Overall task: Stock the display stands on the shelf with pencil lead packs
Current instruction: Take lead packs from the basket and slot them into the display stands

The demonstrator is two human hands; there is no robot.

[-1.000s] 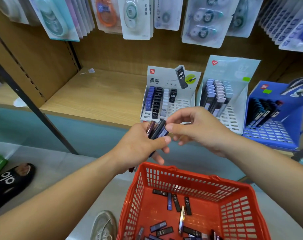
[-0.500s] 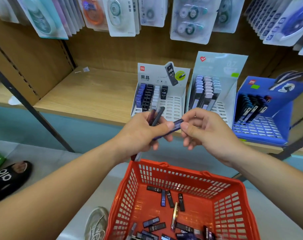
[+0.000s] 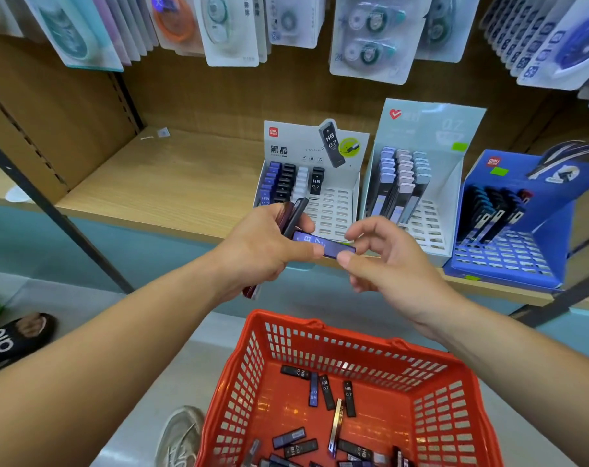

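Purple "HB" pack [image 3: 323, 246] pinched by right hand [image 3: 392, 264].

- One head-worn wide-angle camera looks forward and down from above the basket [image 3: 242, 399].
- It faces the shelf [image 3: 158, 187] and its stands [image 3: 335, 210] from close by, with hung cards [image 3: 363, 35] at the top edge.
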